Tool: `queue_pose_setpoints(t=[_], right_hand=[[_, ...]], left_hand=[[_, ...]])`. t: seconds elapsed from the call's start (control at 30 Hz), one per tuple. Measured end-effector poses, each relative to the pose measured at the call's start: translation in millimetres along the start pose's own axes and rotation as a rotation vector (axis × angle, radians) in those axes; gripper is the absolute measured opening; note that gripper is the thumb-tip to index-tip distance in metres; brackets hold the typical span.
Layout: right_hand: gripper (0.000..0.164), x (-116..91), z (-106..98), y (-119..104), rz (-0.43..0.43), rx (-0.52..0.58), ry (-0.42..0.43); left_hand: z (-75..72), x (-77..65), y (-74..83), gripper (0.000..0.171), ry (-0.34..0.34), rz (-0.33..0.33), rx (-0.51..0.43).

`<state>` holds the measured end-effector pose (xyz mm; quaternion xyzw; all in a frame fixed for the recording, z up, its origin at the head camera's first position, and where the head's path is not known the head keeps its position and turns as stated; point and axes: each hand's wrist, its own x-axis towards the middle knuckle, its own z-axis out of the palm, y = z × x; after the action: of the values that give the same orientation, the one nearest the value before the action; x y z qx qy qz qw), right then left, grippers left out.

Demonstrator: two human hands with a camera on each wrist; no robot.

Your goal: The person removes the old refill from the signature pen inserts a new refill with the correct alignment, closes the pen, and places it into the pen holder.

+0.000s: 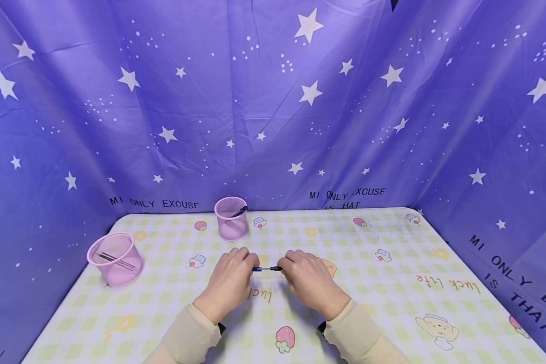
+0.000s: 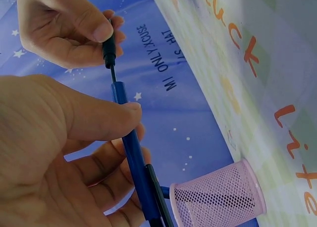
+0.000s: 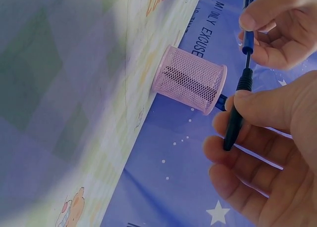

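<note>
A pen in two parts is held level above the table, between both hands. My left hand [image 1: 229, 278] pinches its blue barrel [image 2: 133, 155] with thumb and fingers; a black clip [image 2: 157, 192] runs along the barrel's side. In my right hand [image 1: 311, 280], thumb and fingers grip the black front section [image 3: 234, 123], its tapered tip pointing away from the barrel. A thin dark refill [image 3: 247, 61] spans the gap between the two parts. How far it reaches inside either part is hidden.
Behind the hands stands a pink mesh pen cup [image 1: 231, 230] with a dark blue pen [image 1: 240, 212] in it. A second pink mesh cup [image 1: 125, 275] at the left holds thin refills [image 1: 114, 260]. A checked cloth [image 1: 373, 323] covers the table; a starry purple curtain [image 1: 264, 101] surrounds it.
</note>
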<state>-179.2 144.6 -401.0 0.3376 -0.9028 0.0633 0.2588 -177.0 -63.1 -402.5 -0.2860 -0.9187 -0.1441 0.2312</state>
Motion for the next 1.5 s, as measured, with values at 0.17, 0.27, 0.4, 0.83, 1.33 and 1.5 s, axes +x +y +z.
queue_pose_setpoints(t=[0.17,0.27,0.4,0.83,1.33,1.5], right_hand=[[0.009,0.1,-0.6,0.3,0.006,0.002,-0.006],[0.01,0.1,-0.8,0.4,0.008,0.002,-0.006],[0.009,-0.4,-0.4,0.7,0.007,0.0,0.006],[0.009,-0.3,0.1,1.1,0.013,0.011,0.018],[0.008,-1.0,0.5,5.1,0.032,0.008,-0.014],[0.009,-0.9,1.2,6.1,0.035,0.008,-0.002]], left_hand=[[-1.6,-0.2,-1.0,0.033,-0.019,-0.017,-0.004],[-2.9,-0.4,-1.9,0.036,-0.026,-0.024,-0.007],[-4.3,-0.4,-2.3,0.036,-0.032,-0.029,-0.009],[-4.6,-0.1,-7.8,0.026,-0.016,-0.038,-0.013],[-8.4,0.4,-12.3,0.028,-0.03,-0.049,-0.033],[-10.4,0.5,-14.6,0.028,-0.024,-0.055,-0.032]])
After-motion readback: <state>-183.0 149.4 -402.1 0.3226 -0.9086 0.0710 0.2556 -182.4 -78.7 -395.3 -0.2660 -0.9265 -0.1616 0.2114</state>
